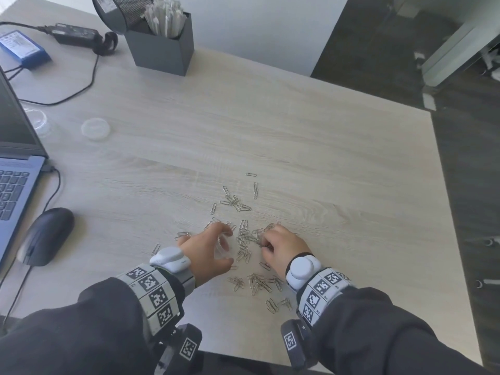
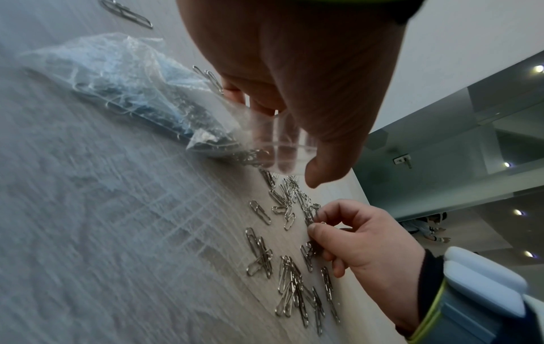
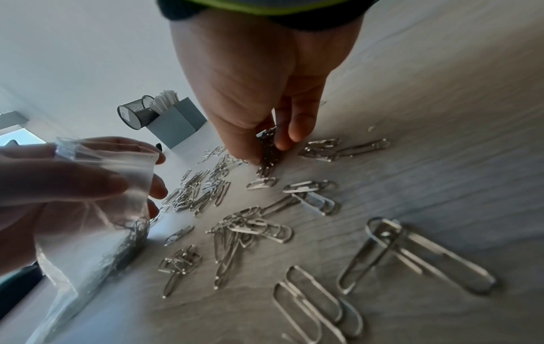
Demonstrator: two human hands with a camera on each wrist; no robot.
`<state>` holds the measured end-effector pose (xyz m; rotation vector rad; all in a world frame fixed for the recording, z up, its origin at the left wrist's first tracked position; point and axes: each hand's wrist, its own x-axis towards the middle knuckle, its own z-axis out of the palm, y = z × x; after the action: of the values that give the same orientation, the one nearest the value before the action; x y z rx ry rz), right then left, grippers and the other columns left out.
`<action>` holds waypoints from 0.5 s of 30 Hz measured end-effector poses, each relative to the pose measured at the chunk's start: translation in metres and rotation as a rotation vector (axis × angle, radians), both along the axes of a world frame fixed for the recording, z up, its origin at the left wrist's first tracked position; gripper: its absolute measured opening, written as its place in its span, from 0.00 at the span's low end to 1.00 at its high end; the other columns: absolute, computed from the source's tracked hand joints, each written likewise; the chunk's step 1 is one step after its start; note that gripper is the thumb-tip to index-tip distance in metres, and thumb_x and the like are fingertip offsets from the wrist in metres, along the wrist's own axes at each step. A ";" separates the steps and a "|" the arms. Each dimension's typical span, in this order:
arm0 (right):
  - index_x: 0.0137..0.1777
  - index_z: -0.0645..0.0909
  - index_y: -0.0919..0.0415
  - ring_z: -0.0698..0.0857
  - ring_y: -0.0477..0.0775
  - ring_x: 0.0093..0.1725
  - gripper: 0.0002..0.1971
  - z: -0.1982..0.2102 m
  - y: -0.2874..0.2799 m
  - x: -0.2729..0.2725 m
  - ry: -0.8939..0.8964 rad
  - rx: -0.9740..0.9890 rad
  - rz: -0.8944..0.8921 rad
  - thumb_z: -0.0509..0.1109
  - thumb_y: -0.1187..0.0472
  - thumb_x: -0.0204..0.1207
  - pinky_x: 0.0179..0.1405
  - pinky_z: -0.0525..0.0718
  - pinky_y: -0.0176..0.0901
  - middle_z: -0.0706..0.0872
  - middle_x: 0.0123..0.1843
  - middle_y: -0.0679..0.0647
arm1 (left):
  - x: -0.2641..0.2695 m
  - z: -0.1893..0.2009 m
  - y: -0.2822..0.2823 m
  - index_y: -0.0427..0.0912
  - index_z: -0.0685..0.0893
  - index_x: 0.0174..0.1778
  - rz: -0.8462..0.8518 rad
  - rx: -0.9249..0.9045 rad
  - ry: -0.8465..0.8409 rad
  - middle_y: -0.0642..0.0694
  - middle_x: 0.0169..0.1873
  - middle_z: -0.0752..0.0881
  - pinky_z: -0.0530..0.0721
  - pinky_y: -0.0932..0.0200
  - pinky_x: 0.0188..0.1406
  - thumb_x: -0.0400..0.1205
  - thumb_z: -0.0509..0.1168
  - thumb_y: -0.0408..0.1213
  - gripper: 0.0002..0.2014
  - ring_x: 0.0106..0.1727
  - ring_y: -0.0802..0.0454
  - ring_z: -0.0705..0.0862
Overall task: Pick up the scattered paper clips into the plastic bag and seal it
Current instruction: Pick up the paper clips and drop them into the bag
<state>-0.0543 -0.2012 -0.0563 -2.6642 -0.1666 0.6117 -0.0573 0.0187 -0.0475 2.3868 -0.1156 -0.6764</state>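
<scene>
Pale wood worktop [image 1: 270,125], laptop [image 1: 16,163] and mouse [image 1: 46,235] at left edge, grey box [image 1: 162,47] at far side. Clear bag [image 3: 97,209] with mouth open, some clips inside, in left hand [image 1: 208,251] grip, fingers and thumb round its top. Right hand [image 1: 281,246] grip narrow, pinching a small bunch. Clips [image 1: 243,239] scattered on worktop between and around both hands.

likely office: wood-grain desk [image 1: 243,117], laptop [image 1: 16,169], mouse [image 1: 46,236], mesh pen cup [image 1: 121,9].
</scene>
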 end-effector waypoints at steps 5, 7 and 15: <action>0.38 0.81 0.50 0.78 0.48 0.43 0.05 0.002 -0.013 -0.002 0.036 0.084 -0.081 0.69 0.61 0.73 0.41 0.73 0.38 0.77 0.38 0.40 | 0.003 0.001 -0.003 0.69 0.66 0.58 -0.013 0.019 0.002 0.68 0.45 0.85 0.62 0.58 0.61 0.72 0.72 0.50 0.24 0.46 0.60 0.85; 0.37 0.81 0.46 0.77 0.42 0.39 0.07 0.007 -0.017 -0.003 0.044 0.144 -0.143 0.71 0.61 0.72 0.37 0.69 0.27 0.77 0.36 0.37 | 0.004 0.001 -0.004 0.67 0.68 0.60 -0.022 0.026 0.008 0.66 0.46 0.85 0.63 0.57 0.62 0.73 0.72 0.50 0.24 0.45 0.61 0.84; 0.38 0.85 0.47 0.79 0.47 0.25 0.03 0.033 0.017 -0.001 0.161 0.559 -0.418 0.75 0.57 0.71 0.27 0.83 0.43 0.84 0.29 0.46 | 0.004 0.001 -0.008 0.71 0.65 0.60 -0.089 0.004 0.054 0.67 0.48 0.84 0.68 0.54 0.67 0.70 0.70 0.55 0.26 0.47 0.62 0.84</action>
<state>-0.0550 -0.1845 -0.0236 -2.0163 0.2297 0.5397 -0.0530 0.0107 -0.0467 2.3761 -0.1982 -0.7827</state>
